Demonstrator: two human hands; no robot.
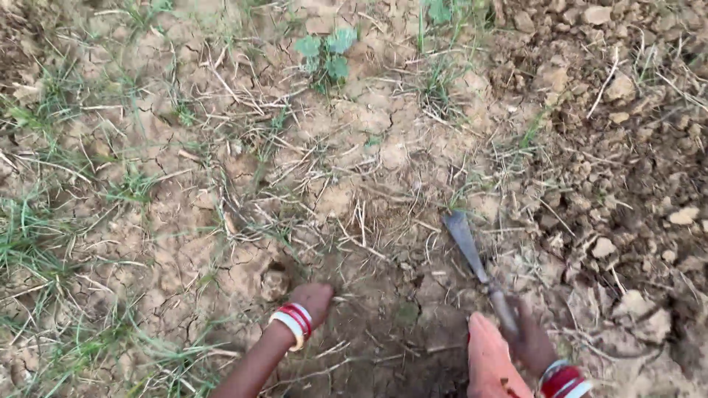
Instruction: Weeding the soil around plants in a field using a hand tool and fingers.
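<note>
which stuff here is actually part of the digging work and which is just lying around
In use:
- right hand, gripping a metal hand blade that points at the soil
- left hand, pressed on the ground
- loosened dark soil between the hands

Just lying about:
- small green seedling
- grass tufts
- dry straw
- loose clods
</note>
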